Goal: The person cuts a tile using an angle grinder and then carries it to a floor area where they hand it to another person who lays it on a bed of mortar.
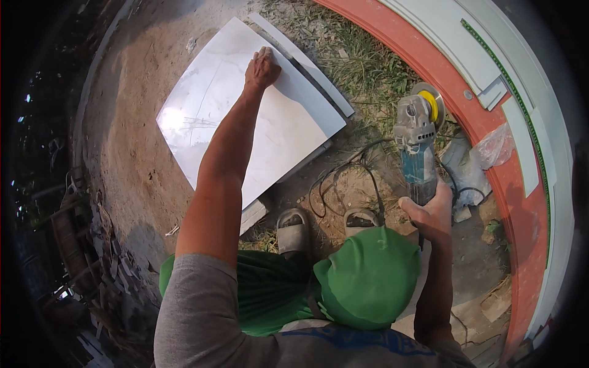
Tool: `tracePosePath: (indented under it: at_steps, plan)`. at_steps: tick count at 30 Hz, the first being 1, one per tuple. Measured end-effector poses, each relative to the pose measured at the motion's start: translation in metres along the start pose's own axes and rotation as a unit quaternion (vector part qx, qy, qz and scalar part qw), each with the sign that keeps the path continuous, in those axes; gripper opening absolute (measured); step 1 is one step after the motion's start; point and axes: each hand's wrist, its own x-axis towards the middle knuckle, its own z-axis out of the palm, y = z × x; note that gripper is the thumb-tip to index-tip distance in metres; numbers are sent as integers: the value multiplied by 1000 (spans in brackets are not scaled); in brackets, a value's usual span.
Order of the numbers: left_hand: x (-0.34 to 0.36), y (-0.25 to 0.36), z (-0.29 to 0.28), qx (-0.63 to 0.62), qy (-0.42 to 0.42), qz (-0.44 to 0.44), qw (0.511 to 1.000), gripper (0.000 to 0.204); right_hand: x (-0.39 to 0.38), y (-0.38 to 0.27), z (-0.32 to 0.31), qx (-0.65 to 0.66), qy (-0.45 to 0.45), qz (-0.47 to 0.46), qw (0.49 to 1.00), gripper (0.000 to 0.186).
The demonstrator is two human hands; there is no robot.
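Note:
A large glossy white tile with faint veining [202, 110] lies on the ground before me, beside a narrow white strip [325, 89] along its far right edge. My left hand [261, 69] rests on the tile by that edge, fingers slightly bent over the surface. In my right hand [429, 211] is a dusty teal angle grinder [414, 162], gripped by its body and held off the tile, to its right. Its disc [432, 105], with a yellow hub, points away from me. A black cord [365, 162] loops below it.
A curved red ledge [518, 239] runs along the right, carrying pale strips [518, 147] and a crumpled clear bag [494, 147]. Grass [343, 49] edges the dirt [123, 153]; broken debris [116, 276] is at left. My sandalled feet [291, 227] and green-clad knees [365, 276] are below.

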Motion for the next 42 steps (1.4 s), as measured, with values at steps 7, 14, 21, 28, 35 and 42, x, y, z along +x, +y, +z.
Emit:
tracePosePath:
  at_steps: [7,14,21,28,35,42]
  plan:
    - [-44,36,30,14,15,55,998,76,-10,6,-13,-35,64,38,997,59]
    - [-33,26,7,62,21,100,993,68,6,-6,-4,-12,47,47,998,56]
    - [-21,-3,-9,45,6,4,999,70,0,-10,0,-3,27,15,1000,52]
    - [-173,87,60,-82,60,-66,993,67,-22,7,-13,-19,83,35,996,54]
    - [-326,163,40,-161,141,-369,905,67,-33,27,-18,38,17,27,999,55]
    - [-345,133,63,-610,241,-606,449,56,-56,34,-33,-71,67,57,994,63]
